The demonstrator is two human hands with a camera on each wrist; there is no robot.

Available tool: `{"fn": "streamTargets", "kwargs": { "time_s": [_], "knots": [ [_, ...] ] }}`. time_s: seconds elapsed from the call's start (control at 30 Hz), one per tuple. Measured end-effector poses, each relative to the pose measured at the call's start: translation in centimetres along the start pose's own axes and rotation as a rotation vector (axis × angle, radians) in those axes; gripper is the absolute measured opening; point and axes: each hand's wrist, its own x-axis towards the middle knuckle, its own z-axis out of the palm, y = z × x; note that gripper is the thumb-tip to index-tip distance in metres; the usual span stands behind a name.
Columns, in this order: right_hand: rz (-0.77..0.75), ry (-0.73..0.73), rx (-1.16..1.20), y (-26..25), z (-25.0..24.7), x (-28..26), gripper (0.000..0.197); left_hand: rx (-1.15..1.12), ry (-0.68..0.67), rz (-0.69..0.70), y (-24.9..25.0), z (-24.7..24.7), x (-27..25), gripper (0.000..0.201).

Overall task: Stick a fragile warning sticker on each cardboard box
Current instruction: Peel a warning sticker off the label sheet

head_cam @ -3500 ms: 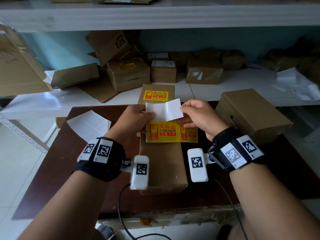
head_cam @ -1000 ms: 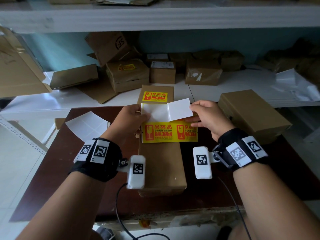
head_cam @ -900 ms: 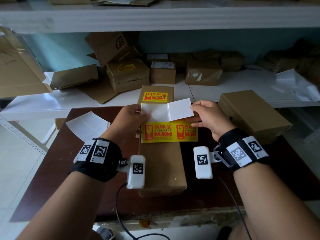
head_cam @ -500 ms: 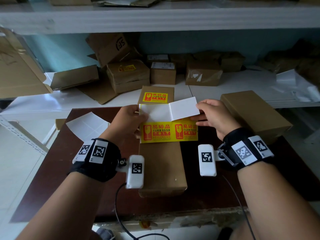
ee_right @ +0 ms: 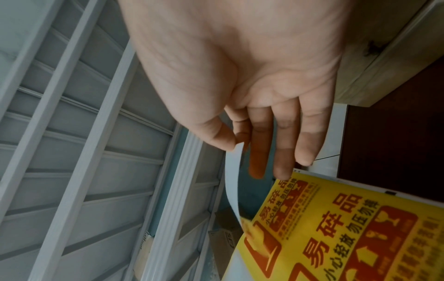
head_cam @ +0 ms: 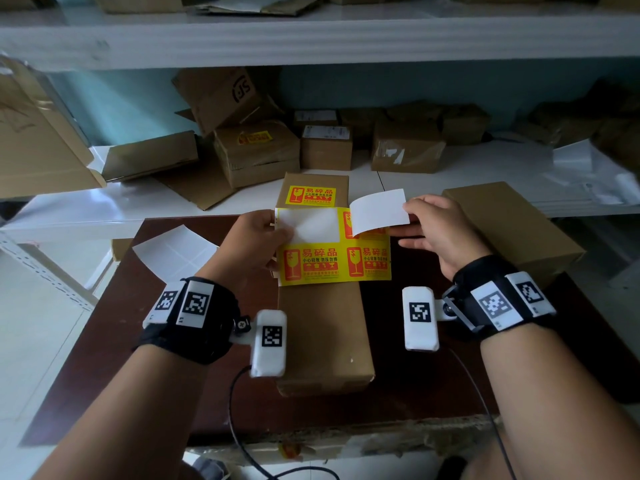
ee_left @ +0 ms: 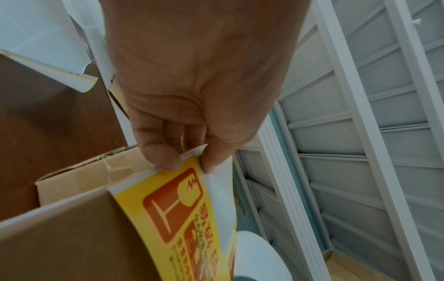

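Yellow fragile-warning sticker sheet [head_cam: 334, 258] hovers over the long brown cardboard box [head_cam: 322, 330] on the bench, my left hand [head_cam: 254, 242] pinching its edge while my right hand's [head_cam: 440, 233] fingers peel up one white-backed sticker [head_cam: 377, 213].

Under the grip, a dark brown table [head_cam: 86, 358]. Beyond the grip, a white shelf [head_cam: 450, 185] against a teal wall [head_cam: 381, 88]. High above, another white shelf board [head_cam: 311, 39]. Down to the left, pale floor tiles [head_cam: 34, 341] and a slotted white strut [head_cam: 45, 271]. Dim, cool light.
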Motion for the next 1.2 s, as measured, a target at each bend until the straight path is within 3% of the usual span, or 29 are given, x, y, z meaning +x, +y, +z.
{"fn": "streamTargets", "kwargs": {
  "time_s": [0.37,0.53,0.67,0.83,1.0,1.1,1.17,1.2],
  "knots": [
    [-0.129,0.027,0.146,-0.8,0.6,-0.6,0.016,-0.110,0.066,-0.010,-0.6,-0.2,0.6,0.015],
    [-0.135,0.003,0.140,-0.9,1.9,-0.9,0.018,-0.293,0.196,-0.018,-1.5,-1.6,1.4,0.011],
    [-0.139,-0.062,0.112,-0.8,3.5,-1.3,0.017,-0.449,0.283,-0.063,-2.3,-2.8,2.0,0.018],
    [-0.144,-0.087,0.095,-1.0,4.6,-1.5,0.016,-0.525,0.413,-0.065,-4.0,-5.5,3.0,0.020],
    [-0.151,-0.102,0.062,-1.0,5.2,-1.7,0.016,-0.584,0.549,-0.220,-8.6,-8.5,4.1,0.033],
    [-0.150,-0.105,0.046,-1.1,5.5,-1.9,0.017,-0.341,0.434,-0.343,-11.2,-8.9,3.7,0.027],
    [-0.146,-0.106,0.029,-1.2,5.9,-2.0,0.018,-0.243,0.416,-0.439,-13.1,-8.8,3.9,0.010],
    [-0.143,-0.110,0.018,-1.2,6.1,-2.0,0.018,-0.159,0.430,-0.417,-13.7,-8.8,4.0,0.003]
  ]
}}
